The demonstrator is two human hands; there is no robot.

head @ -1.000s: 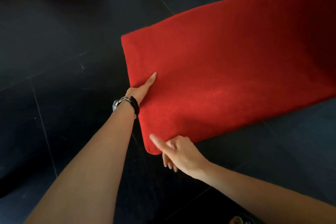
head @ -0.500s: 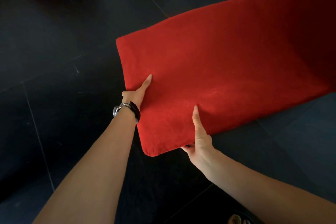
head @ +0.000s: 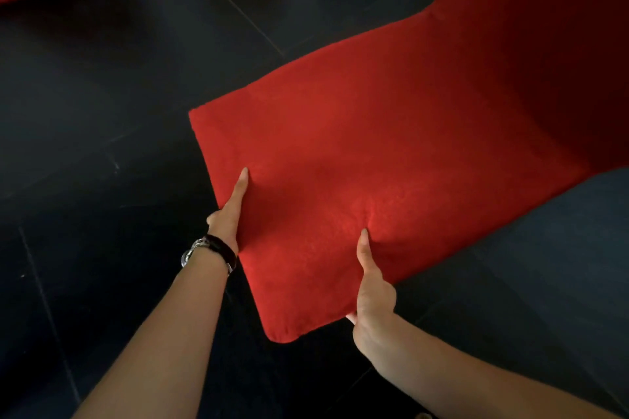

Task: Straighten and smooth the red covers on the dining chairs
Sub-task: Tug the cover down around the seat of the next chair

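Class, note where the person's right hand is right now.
In the head view, the right hand grips the red fabric chair cover at its near edge, thumb on top, just right of the seat's rounded corner and the left hand.

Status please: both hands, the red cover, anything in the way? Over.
Left hand grips red cover at seat front edge, thumb on top. Right hand grips side edge; small dent by its thumb. Nothing in the way.
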